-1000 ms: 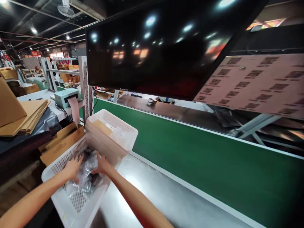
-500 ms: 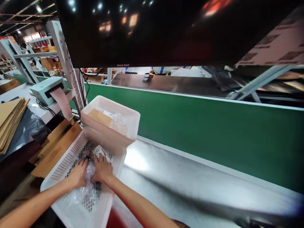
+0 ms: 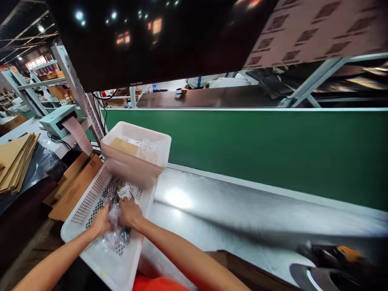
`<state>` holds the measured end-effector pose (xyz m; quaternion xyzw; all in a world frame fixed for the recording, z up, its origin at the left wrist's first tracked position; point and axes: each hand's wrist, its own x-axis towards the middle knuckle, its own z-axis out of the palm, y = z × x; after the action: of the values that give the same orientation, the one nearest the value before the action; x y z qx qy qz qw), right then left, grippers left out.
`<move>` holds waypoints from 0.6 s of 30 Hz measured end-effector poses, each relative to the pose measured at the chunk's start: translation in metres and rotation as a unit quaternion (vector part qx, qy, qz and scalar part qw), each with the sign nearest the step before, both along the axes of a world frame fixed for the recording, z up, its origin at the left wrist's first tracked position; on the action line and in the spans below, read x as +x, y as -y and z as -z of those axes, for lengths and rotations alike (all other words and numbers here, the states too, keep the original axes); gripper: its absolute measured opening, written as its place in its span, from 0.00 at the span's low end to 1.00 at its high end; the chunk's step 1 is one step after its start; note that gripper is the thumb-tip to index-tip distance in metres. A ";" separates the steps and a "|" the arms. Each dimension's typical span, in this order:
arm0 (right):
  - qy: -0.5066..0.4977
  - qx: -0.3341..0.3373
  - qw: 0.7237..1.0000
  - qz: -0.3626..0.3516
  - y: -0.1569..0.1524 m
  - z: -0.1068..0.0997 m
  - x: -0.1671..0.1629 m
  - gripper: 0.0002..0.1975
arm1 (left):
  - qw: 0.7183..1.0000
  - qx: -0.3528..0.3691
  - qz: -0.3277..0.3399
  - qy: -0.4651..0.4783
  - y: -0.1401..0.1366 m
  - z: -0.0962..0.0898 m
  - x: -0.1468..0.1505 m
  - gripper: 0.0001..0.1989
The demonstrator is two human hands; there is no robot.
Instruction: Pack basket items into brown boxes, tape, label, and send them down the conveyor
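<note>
Both of my hands are inside a white perforated plastic basket (image 3: 81, 214). My left hand (image 3: 101, 221) is closed on the left side of a clear plastic-wrapped item (image 3: 114, 216). From the other side, my right hand (image 3: 129, 212) grips the same item with curled fingers. What the wrapping contains cannot be made out. A white label (image 3: 125, 192) with printed markings lies just beyond my right fingers. Crinkled clear plastic spreads below both hands over the basket floor.
A second white basket (image 3: 165, 143) behind holds a brown cardboard piece (image 3: 124, 146) and clear wrap. Cardboard boxes (image 3: 75, 188) and a label printer (image 3: 59, 120) stand left. A metal table (image 3: 212, 202) runs right, with a tape roll (image 3: 312, 277). A dark monitor (image 3: 151, 44) hangs overhead.
The view has swung, bringing the tape roll and an orange-black object in at lower right. My fingers have curled in more around the plastic-wrapped item, and both hands stay in the basket.
</note>
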<state>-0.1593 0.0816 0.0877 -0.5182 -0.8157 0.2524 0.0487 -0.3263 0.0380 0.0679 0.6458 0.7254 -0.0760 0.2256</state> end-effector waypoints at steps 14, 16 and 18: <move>-0.133 0.248 0.957 0.069 0.093 -0.139 0.193 0.17 | 0.936 0.326 0.127 -0.049 0.072 -0.177 0.157 0.21; -0.119 0.258 0.951 0.121 0.135 -0.126 0.252 0.17 | 0.947 0.272 0.171 0.000 0.091 -0.163 0.214 0.27; -0.108 0.253 0.942 0.194 0.176 -0.094 0.305 0.18 | 0.951 0.187 0.238 0.067 0.107 -0.136 0.268 0.34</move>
<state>0.1453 -0.0945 0.1821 -0.6066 -0.7261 0.0778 0.3144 -0.0583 -0.0685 0.2034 0.8340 0.5350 0.0531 0.1239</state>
